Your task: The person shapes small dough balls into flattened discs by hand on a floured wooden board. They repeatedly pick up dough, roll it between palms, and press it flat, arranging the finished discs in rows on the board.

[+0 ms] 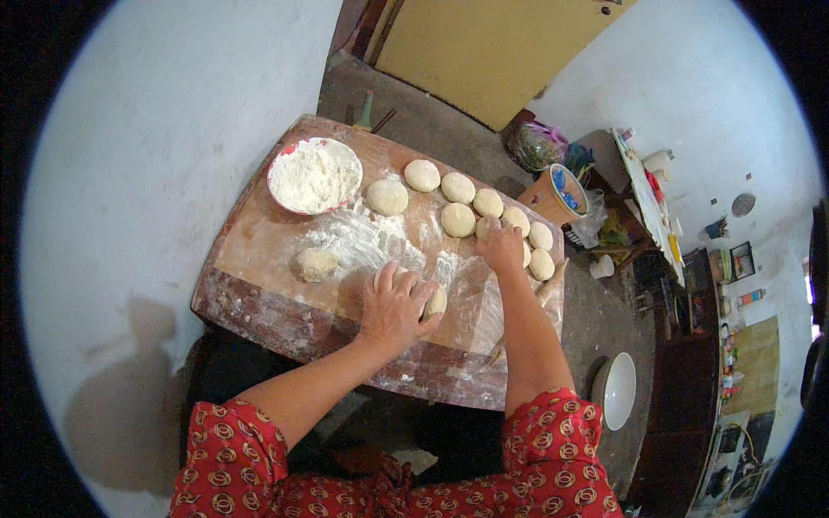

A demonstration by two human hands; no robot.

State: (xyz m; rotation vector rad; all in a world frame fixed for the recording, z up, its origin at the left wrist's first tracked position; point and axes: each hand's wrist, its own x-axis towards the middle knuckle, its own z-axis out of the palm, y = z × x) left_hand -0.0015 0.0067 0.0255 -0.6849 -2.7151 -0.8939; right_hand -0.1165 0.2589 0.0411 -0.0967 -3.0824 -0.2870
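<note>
My left hand point(396, 314) is cupped over a dough ball point(437, 303) on the floured wooden board point(252, 259), its fingers spread across the top and hiding most of it. My right hand point(505, 245) reaches to the far right of the board, fingertips around another dough ball point(484, 226) in a group of round ones. Left of that group lie a flattened round point(387, 197) and, nearer me, a rougher lump of dough point(317, 265). A wooden rolling pin point(552, 285) runs partly hidden beneath my right forearm.
A bowl of flour point(315, 176) stands at the board's far left corner, close to the white wall point(162, 129). Loose flour point(369, 233) is scattered mid-board. Beyond the right edge are a bucket point(550, 194), a basin point(618, 392) on the floor and a cluttered shelf point(647, 201).
</note>
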